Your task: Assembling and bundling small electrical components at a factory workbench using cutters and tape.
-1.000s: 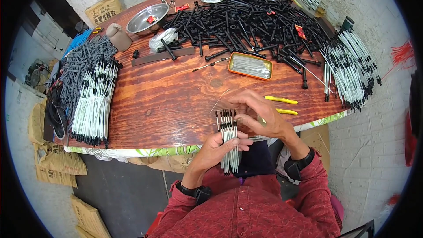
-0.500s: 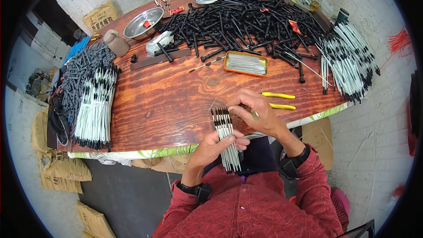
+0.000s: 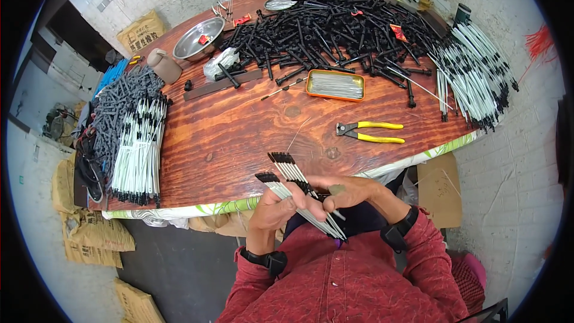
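Two slanting rows of black-tipped white rods (image 3: 292,171) were held at the near edge of the wooden table (image 3: 239,143), in front of the red shirt (image 3: 359,281). One row was gripped in the left hand (image 3: 277,208), with the thumb laid across it; the other was clasped by the right hand (image 3: 353,193), whose fingers were partly hidden. Beyond the hands, yellow-handled pincers (image 3: 376,125) were seen with handles parted, near an orange-rimmed tin (image 3: 335,97) filled with thin pale pieces.

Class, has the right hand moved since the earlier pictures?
Yes: the right hand has moved toward the red shirt, away from the yellow-handled pliers whose head it hid.
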Available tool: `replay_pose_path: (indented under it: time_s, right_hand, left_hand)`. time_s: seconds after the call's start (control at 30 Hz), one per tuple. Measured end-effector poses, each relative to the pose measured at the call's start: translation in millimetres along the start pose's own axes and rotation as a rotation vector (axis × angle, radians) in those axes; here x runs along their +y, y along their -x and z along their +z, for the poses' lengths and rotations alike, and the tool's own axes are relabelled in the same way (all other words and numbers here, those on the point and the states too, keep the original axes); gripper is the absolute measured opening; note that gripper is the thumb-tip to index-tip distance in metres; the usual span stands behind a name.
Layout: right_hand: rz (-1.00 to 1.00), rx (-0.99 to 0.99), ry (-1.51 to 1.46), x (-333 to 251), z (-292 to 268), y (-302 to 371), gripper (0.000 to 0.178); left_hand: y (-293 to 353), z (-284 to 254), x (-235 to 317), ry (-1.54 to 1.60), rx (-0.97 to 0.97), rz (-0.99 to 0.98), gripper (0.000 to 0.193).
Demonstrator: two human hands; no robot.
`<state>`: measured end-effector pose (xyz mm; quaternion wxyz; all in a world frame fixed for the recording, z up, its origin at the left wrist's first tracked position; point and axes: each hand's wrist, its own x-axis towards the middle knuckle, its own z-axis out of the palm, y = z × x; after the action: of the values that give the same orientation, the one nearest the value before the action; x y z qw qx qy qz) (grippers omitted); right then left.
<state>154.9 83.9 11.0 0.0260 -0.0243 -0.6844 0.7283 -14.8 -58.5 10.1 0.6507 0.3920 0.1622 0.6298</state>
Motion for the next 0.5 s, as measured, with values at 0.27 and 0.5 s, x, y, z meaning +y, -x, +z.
replay_pose_path:
  time_s: [0.27,0.5]
  right_hand:
    - [0.009,0.018,0.192,5,16,10,0.077]
    - [-0.077,0.170,0.571,10,33,28,0.069]
  left_hand:
    - [15,-9,19,-0.095,0.069,-0.210,0.023]
    - [31,4,28,-0.145,0.346,-0.532,0.023]
